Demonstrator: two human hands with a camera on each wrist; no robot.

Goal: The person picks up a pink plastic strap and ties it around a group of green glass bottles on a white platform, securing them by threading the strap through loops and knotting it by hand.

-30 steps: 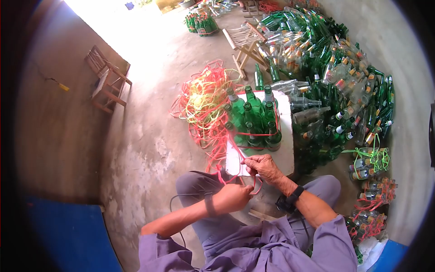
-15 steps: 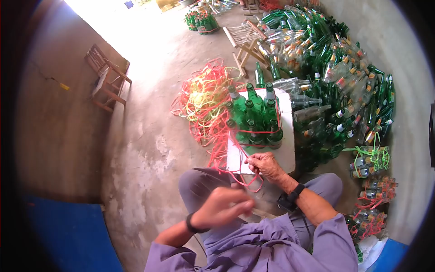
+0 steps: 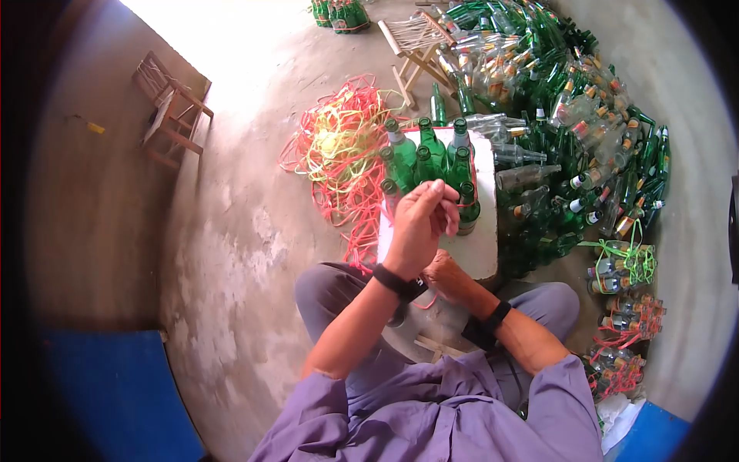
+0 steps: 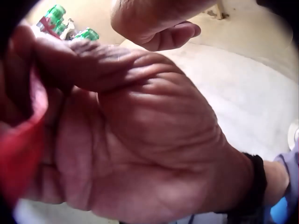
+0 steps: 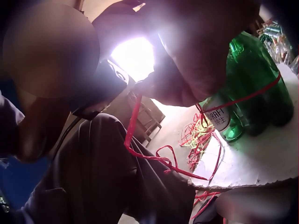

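Several green bottles stand grouped on a white-topped stand, with a red strap passed round them. My left hand is raised in front of the bottles, thumb up and fingers loosely bent, with nothing visible in its grasp. Lower and just right of it, my right hand is partly covered by the left wrist. In the left wrist view its palm shows large, a red strap pinched at the fingers. The right wrist view shows the strap dangling from those fingers and looping down toward the stand's edge.
A tangled heap of red and yellow straps lies left of the stand. Loose bottles are piled along the right wall, with tied bundles nearer. A folding stool and wooden chair stand farther off.
My left hand has let go of the strap, swung low over the lap, then risen forward over the bottles. The right hand stays near the stand's front edge with the strap.
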